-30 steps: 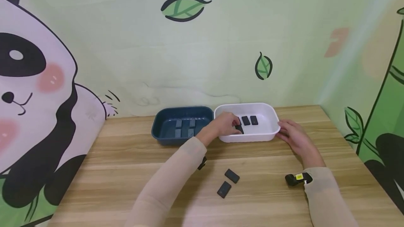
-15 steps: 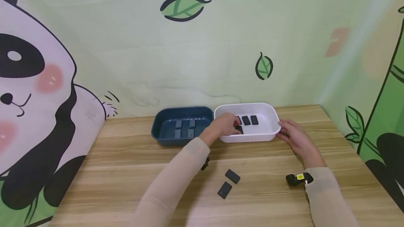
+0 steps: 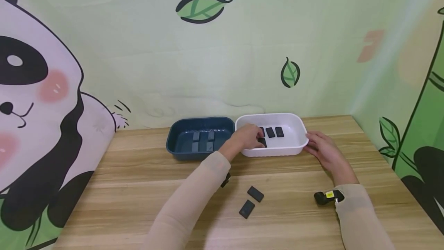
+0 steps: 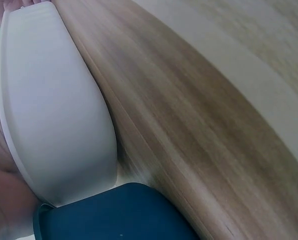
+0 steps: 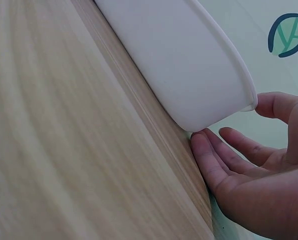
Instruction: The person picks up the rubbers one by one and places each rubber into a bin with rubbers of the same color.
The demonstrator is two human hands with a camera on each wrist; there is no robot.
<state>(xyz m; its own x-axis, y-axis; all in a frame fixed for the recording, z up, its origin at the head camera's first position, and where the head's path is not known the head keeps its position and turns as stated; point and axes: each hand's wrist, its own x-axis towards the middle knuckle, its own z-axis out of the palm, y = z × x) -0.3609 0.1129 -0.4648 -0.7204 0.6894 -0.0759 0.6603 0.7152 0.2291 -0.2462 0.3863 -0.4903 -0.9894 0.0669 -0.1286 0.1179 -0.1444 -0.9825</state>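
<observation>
In the head view my left hand [image 3: 247, 136] reaches into the white tray [image 3: 295, 151], its fingers and thumb around a small black rectangular block [image 3: 262, 142] at the tray's left end. The left wrist view shows part of this hand [image 4: 6, 185] behind the tray wall; its fingertips are hidden there. At the tray's other end, my right hand [image 3: 323, 150] holds the outside: in the right wrist view one digit touches the rim and other fingers meet the lower edge. More black blocks [image 3: 270, 132] lie in a row inside, one partly covered by the left hand.
A dark blue tray [image 3: 173, 151] with several dark blocks [image 3: 211, 136] adjoins the white one on the left. Two loose black blocks, one upper [image 3: 255, 194] and one lower [image 3: 246, 209], lie on the wooden table [image 3: 132, 188] in front. A printed backdrop [image 3: 243, 49] rises behind.
Both hands keep nearly the same place over the second. The left forearm has shifted slightly rightward; the trays and the loose blocks stay put.
</observation>
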